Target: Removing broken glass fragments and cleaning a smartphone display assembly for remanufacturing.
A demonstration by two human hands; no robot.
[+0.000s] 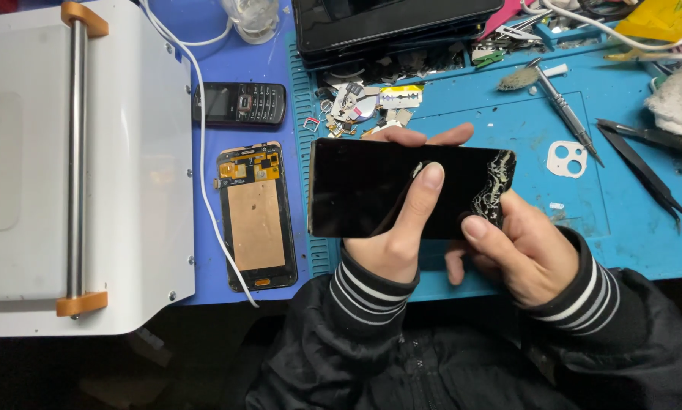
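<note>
Blue repair mat (pixel 629 228) on counter: smartphone (pixel 379 190), glass shattered at one end, held above it. Left hand (pixel 390 235) clamps its body; right hand (pixel 519 250) pinches cracked corner. Risk: shards cutting fingertips, glass flaking.

The phone (pixel 401 186) sits between both hands above the mat (pixel 629 243). Left of it lies a screen panel (pixel 257 216), a keypad phone (pixel 240 103) behind that, the machine (pixel 128 152) farthest left. Tweezers (pixel 644 167) and screwdriver (pixel 565 106) lie right (on the mat).
</note>
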